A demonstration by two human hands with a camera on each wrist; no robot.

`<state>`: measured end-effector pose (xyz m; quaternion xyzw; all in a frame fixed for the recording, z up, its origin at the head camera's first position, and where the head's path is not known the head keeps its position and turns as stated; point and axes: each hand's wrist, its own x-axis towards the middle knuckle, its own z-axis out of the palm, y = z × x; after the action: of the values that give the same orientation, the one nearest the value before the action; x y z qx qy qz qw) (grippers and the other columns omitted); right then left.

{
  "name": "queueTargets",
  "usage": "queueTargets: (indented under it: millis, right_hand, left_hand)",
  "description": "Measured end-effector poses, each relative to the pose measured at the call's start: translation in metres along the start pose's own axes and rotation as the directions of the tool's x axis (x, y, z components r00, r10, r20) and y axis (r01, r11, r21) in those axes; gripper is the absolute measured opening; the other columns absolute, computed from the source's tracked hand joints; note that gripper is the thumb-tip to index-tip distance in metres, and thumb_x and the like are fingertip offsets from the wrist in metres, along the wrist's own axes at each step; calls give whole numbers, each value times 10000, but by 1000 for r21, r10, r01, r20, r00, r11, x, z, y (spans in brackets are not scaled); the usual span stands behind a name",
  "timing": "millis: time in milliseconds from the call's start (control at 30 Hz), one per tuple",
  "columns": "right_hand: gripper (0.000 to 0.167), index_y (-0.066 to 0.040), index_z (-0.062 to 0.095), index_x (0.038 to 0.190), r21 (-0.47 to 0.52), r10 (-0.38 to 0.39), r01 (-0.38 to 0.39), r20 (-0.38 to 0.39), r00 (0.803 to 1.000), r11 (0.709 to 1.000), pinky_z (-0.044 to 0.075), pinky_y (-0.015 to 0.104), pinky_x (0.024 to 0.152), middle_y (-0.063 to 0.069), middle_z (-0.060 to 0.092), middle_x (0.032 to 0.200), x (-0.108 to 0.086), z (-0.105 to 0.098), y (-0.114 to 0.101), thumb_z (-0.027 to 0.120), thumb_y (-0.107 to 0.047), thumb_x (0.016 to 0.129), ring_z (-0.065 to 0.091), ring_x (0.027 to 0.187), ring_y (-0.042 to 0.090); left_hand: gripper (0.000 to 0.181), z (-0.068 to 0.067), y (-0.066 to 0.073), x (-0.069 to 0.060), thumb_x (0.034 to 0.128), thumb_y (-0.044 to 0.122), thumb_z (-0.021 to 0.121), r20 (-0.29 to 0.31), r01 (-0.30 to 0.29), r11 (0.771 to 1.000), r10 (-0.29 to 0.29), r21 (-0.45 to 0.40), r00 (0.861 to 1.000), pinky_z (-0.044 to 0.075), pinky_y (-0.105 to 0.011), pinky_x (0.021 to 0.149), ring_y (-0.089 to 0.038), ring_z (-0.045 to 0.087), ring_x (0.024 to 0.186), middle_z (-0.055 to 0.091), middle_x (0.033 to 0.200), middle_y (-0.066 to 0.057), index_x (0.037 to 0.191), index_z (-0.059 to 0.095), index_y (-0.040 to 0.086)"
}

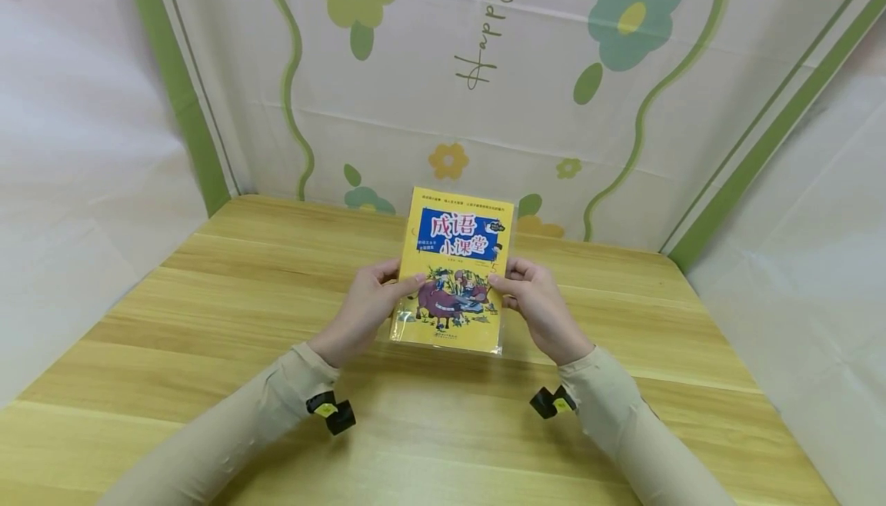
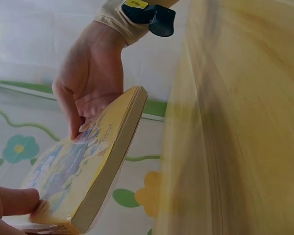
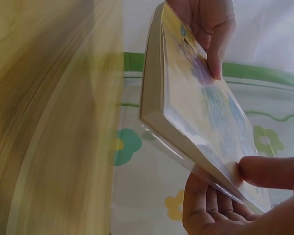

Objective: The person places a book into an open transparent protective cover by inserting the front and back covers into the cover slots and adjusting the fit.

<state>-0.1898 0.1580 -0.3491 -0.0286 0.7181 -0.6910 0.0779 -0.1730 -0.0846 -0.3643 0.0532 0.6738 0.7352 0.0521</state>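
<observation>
A yellow book point(image 1: 453, 329) with a blue title panel and a cartoon drawing on its cover is held up above the table by both hands. Clear plastic film wraps it and sticks out past its edges, as the right wrist view shows. My left hand point(image 1: 360, 306) grips the left edge, its thumb on the front cover. On the opposite edge my right hand point(image 1: 543, 302) does the same, its fingers curled behind the book. In the left wrist view the book point(image 2: 95, 161) is tilted, with the page block facing the camera. The back cover is hidden.
A wood-grain table point(image 1: 208, 321) spreads beneath the hands. Behind it hangs a white curtain point(image 1: 415, 91) printed with flowers and green vines, and pale cloth walls stand on both sides. Each sleeve carries a small black wrist camera point(image 1: 339, 417).
</observation>
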Motion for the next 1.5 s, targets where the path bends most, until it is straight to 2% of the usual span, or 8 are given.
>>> queueTargets:
  millis: [233, 733, 1100, 1500]
  right_hand:
    - [259, 30, 588, 1203, -22, 44, -44, 5, 999, 999, 498, 318, 789, 132, 698, 1057, 5, -1, 5, 601, -74, 966, 651, 873, 200]
    - [315, 65, 567, 1252, -29, 60, -59, 43, 997, 998, 512, 309, 777, 153, 681, 1106, 12, -5, 12, 592, -59, 964, 654, 896, 214]
    - [313, 73, 562, 1250, -33, 66, -64, 45, 997, 997, 506, 292, 754, 150, 681, 1080, 14, -5, 16, 590, -52, 964, 641, 873, 199]
    - [295, 82, 569, 1226, -51, 71, -69, 45, 996, 996, 513, 286, 735, 155, 682, 1057, 16, -5, 19, 596, -49, 963, 643, 865, 199]
  left_hand:
    - [311, -2, -7, 4, 981, 153, 630, 13, 15, 1000, -15, 10, 1000, 582, -362, 753, -262, 675, 887, 657, 1087, -172, 1269, 632, 34]
    - [317, -3, -12, 7, 985, 160, 624, 17, 59, 998, -59, 18, 998, 580, -369, 769, -268, 682, 902, 664, 1089, -157, 1283, 624, 53]
    - [306, -4, -16, 9, 992, 153, 609, 27, 82, 996, -83, 40, 996, 578, -362, 764, -262, 674, 902, 650, 1084, -160, 1281, 623, 53]
    - [285, -4, -17, 10, 996, 147, 602, 8, 113, 991, -114, 73, 993, 576, -351, 759, -247, 665, 892, 638, 1077, -156, 1260, 628, 43]
